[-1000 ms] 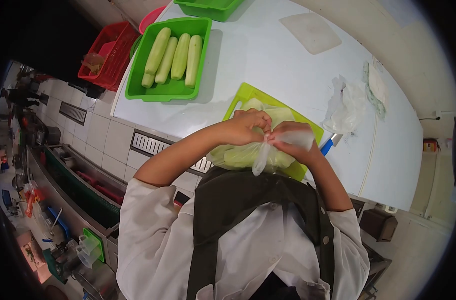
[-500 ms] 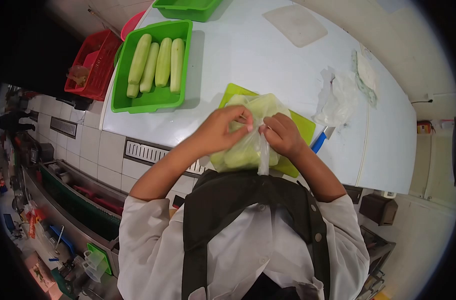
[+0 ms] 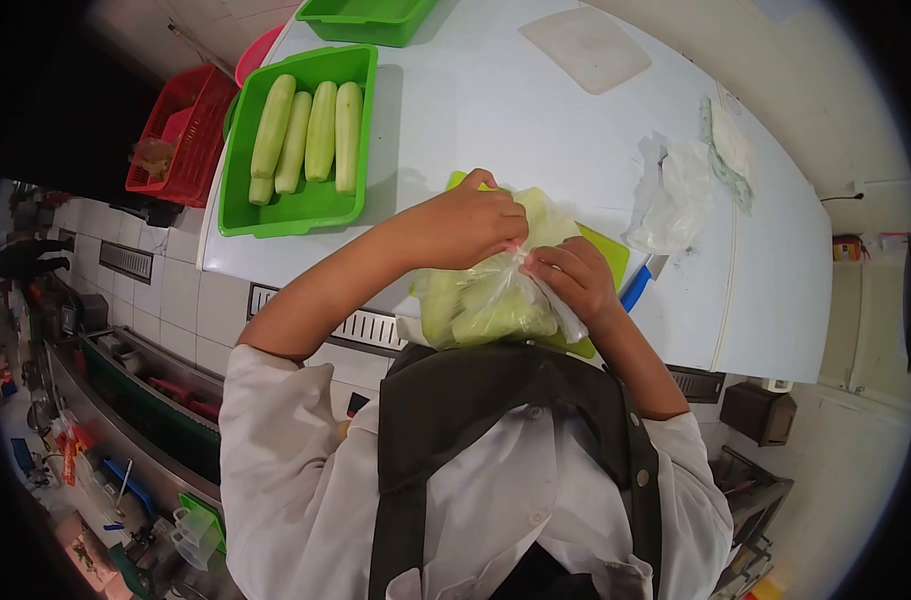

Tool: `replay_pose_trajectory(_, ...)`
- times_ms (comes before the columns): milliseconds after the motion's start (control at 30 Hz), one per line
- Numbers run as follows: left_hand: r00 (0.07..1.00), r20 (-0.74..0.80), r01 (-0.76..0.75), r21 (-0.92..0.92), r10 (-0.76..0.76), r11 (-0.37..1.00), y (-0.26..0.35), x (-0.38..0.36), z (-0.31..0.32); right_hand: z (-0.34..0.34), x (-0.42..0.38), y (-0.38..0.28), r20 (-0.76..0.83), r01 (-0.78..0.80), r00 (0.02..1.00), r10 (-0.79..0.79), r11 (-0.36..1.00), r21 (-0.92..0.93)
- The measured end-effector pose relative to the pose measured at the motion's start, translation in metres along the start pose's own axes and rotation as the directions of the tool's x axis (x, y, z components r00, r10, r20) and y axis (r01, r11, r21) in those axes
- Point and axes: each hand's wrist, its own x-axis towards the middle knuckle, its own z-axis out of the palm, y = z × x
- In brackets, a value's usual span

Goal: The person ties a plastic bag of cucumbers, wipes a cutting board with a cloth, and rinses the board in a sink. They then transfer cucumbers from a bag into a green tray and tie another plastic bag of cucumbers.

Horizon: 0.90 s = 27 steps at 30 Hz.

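A clear plastic bag (image 3: 496,305) with pale green pieces inside rests on a green cutting board (image 3: 608,252), close against my apron. My left hand (image 3: 481,222) is closed on the gathered neck of the bag, fingers pinching the plastic. From the other side my right hand (image 3: 579,278) also pinches the twisted neck, the two hands nearly touching. Just right of the board lies a knife with a blue handle (image 3: 636,287). In a green tray (image 3: 296,217) at the left are several peeled, long pale green vegetables (image 3: 321,130).
A second green tray (image 3: 366,28) stands at the table's far edge. Crumpled plastic bags (image 3: 673,200) and a folded cloth (image 3: 728,155) lie to the right. A translucent flat sheet (image 3: 586,48) is at the back. A red crate (image 3: 181,130) is left of the table.
My left hand has moved over the bag's neck and turned palm-down, closing on it. The loose end of the bag that hung toward me has shifted right, beneath my right hand.
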Motion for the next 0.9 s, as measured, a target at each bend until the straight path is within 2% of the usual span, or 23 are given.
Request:
replay_pose_trajectory(33, 1.0, -0.009, -0.022, 0.123, 0.024, 0.992, 0.002, -0.001, 0.0, 0.0, -0.004, -0.003, 0.014, -0.025, 1.0, 0.024, 1.0, 0.017)
replay_pose_trajectory(133, 0.998, 0.059, -0.033, 0.203, 0.022, 0.979, -0.005, -0.015, 0.008, -0.004, -0.023, -0.018, 0.173, -0.141, 0.976, 0.133, 0.989, 0.037)
replay_pose_trajectory(233, 0.997, 0.061, 0.023, 0.224, -0.037, 0.974, 0.002, -0.017, 0.009, 0.004, -0.023, -0.018, 0.131, -0.257, 0.964, 0.234, 0.944, 0.206)
replay_pose_trajectory(300, 0.979, -0.166, 0.148, 0.198, -0.116, 0.969, 0.01, -0.02, 0.005, -0.001, 0.004, -0.03, 0.041, -0.411, 0.909, 0.415, 0.874, 0.26)
replay_pose_trajectory(333, 0.946, -0.283, 0.215, 0.181, -0.158, 0.96, 0.014, -0.023, 0.002, 0.002, 0.009, -0.029, 0.046, -0.438, 0.896, 0.442, 0.863, 0.251)
replay_pose_trajectory(367, 0.883, -0.411, 0.301, 0.123, -0.227, 0.946, 0.021, -0.028, 0.0, 0.004, 0.013, -0.029, 0.051, -0.465, 0.882, 0.468, 0.851, 0.242)
replay_pose_trajectory(433, 0.673, -0.647, 0.454, -0.022, -0.359, 0.891, 0.041, -0.044, 0.001, 0.017, 0.001, -0.017, 0.266, -0.512, 0.85, 0.455, 0.832, 0.213)
replay_pose_trajectory(467, 0.588, -0.683, 0.496, -0.118, -0.433, 0.86, 0.05, -0.057, 0.007, 0.02, 0.002, -0.012, 0.386, -0.514, 0.823, 0.416, 0.835, 0.196)
replay_pose_trajectory(500, 0.478, -0.719, 0.537, -0.217, -0.505, 0.815, 0.059, -0.073, 0.019, 0.02, 0.004, -0.011, 0.427, -0.557, 0.791, 0.439, 0.805, 0.205)
replay_pose_trajectory(567, 0.248, -0.768, 0.563, -0.382, -0.591, 0.733, 0.082, -0.109, 0.054, 0.026, 0.009, -0.008, 0.468, -0.541, 0.788, 0.4, 0.814, 0.214)
replay_pose_trajectory(600, 0.151, -0.787, 0.548, -0.437, -0.598, 0.714, 0.093, -0.126, 0.074, 0.029, 0.014, -0.008, 0.348, -0.379, 0.898, 0.27, 0.876, 0.298)
replay_pose_trajectory(633, 0.106, -0.764, 0.598, -0.463, -0.637, 0.654, 0.112, -0.144, 0.089, 0.028, 0.018, -0.011, 0.436, -0.413, 0.864, 0.25, 0.847, 0.333)
replay_pose_trajectory(700, -0.004, -0.684, 0.655, -0.553, -0.73, 0.515, 0.147, -0.177, 0.11, 0.038, 0.015, -0.008, 0.464, -0.368, 0.855, 0.232, 0.902, 0.226)
replay_pose_trajectory(733, -0.06, -0.621, 0.655, -0.615, -0.781, 0.438, 0.161, -0.192, 0.121, 0.042, 0.017, -0.01, 0.507, -0.426, 0.83, 0.234, 0.852, 0.304)
replay_pose_trajectory(767, -0.11, -0.642, 0.652, -0.623, -0.759, 0.432, 0.168, -0.205, 0.133, 0.045, 0.022, -0.015, 0.549, -0.491, 0.799, 0.245, 0.794, 0.359)
replay_pose_trajectory(800, -0.204, -0.59, 0.601, -0.705, -0.781, 0.376, 0.176, -0.216, 0.143, 0.047, 0.03, -0.027, 0.585, -0.5, 0.779, 0.223, 0.785, 0.366)
replay_pose_trajectory(867, -0.326, -0.385, 0.412, -0.88, -0.864, 0.237, 0.176, -0.241, 0.167, 0.049, 0.047, -0.06, 0.646, -0.539, 0.732, 0.217, 0.764, 0.355)
replay_pose_trajectory(900, -0.311, -0.405, 0.373, -0.884, -0.86, 0.282, 0.168, -0.253, 0.184, 0.056, 0.055, -0.075, 0.674, -0.514, 0.718, 0.173, 0.784, 0.347)
